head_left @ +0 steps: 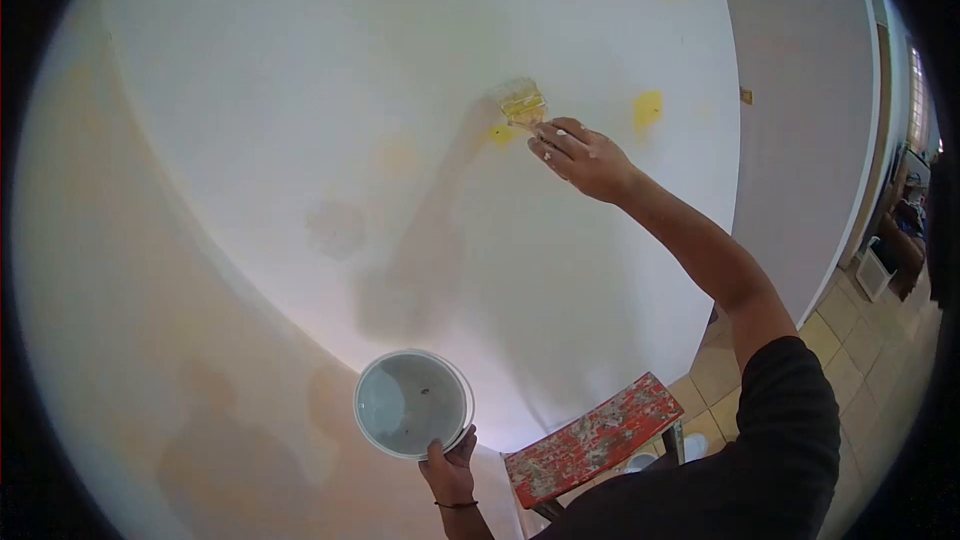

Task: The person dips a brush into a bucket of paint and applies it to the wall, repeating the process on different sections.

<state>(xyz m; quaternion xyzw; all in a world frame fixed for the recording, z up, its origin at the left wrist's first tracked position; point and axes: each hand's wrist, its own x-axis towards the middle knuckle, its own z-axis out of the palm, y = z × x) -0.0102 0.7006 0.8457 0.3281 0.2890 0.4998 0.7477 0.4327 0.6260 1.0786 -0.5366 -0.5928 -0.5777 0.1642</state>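
Right grip [553,132] closed round paintbrush [523,103], paint-caked, flat — bristles at white wall [560,260]. Left grip [449,472] pinches rim of round whitish bucket [412,406].

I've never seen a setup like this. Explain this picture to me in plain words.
There is no machine here, just a person with two bare hands. The single picture comes from a camera worn on their head, looking forward and down.

The right hand holds a wide brush at a pale wall. The left hand grips a round bucket near its rim. Yellow patches show on the wall near the brush. Below stands a worn bench with chipped red paint, on a tiled floor.
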